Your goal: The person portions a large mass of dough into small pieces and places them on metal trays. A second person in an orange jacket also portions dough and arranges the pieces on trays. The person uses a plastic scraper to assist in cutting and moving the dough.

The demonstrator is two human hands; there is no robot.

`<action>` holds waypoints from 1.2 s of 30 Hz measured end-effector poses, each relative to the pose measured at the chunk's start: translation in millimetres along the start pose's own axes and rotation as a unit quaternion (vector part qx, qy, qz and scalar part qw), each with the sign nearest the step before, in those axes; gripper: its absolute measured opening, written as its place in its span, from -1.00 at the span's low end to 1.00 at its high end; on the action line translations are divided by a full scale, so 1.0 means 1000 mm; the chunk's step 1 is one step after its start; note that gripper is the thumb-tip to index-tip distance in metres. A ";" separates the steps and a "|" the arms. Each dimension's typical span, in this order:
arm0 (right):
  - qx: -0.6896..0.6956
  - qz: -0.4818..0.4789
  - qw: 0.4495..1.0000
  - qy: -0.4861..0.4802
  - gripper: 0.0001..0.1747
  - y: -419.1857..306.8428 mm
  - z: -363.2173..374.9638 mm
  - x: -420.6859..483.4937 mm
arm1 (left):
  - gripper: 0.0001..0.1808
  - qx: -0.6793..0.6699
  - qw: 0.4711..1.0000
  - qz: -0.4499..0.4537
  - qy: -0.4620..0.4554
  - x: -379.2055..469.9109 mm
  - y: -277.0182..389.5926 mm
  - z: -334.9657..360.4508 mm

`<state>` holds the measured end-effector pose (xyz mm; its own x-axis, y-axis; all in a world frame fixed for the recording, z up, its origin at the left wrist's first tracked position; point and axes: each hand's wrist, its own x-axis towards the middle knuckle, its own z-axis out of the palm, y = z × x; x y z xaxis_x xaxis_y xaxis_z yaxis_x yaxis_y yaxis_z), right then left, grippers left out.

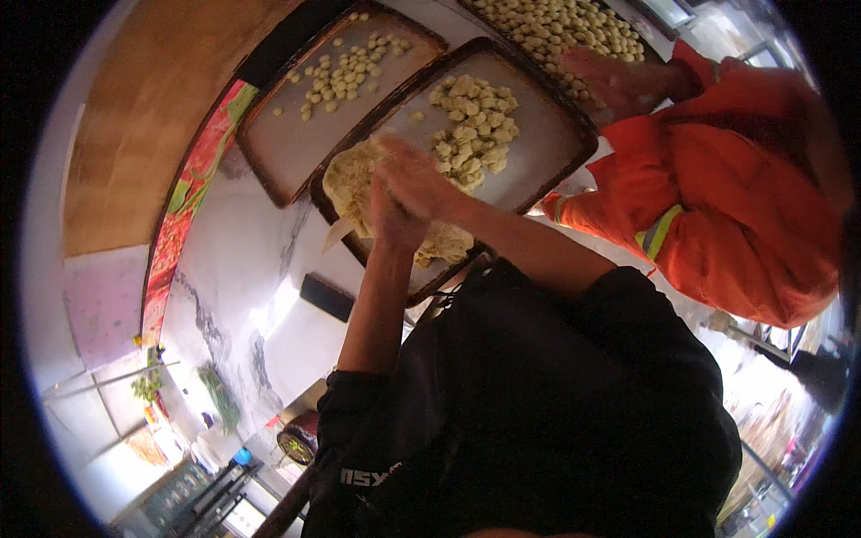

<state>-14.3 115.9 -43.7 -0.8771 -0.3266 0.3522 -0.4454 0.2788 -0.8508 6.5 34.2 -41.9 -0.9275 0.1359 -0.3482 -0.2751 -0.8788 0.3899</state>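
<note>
My left hand (398, 214) and my right hand (414, 176) are pressed together, palm to palm, above a baking tray (538, 165) with a dark, worn rim. Any piece between the palms is hidden, and the right hand is blurred. Beneath them spreads a large mass of pale yellow dough (346, 178), partly covered by my hands and wrists. Rough dough lumps (474, 124) are heaped on the same tray, just beyond my right hand. A pale, flat blade-like scraper (338, 234) sticks out at the dough's left edge.
A second tray (266, 151) on the left holds smooth dough balls (346, 74). At the upper right, a person in orange clothing (733, 181) reaches a hand (615, 81) over a tray of many balls (572, 30). A black phone (327, 296) lies on the marbled table (229, 269).
</note>
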 end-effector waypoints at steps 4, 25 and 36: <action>-0.025 -0.017 0.987 -0.158 -0.47 -0.004 -0.008 0.002 | -0.53 0.115 0.979 0.160 -0.047 0.002 0.010 0.007; 0.123 0.119 0.983 -0.071 -0.44 0.011 -0.039 -0.001 | -0.60 0.673 0.665 0.271 0.176 0.033 -0.020 0.013; 0.072 0.059 0.988 -0.121 -0.47 0.020 -0.045 0.007 | -0.50 0.144 0.967 0.017 0.208 0.032 -0.021 0.040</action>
<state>-37.2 159.6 -40.6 -0.8449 -0.5107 0.1589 -0.2971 0.2011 -0.9334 -27.6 75.3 -27.3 -0.7712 -0.1392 -0.6211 -0.3618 -0.7070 0.6077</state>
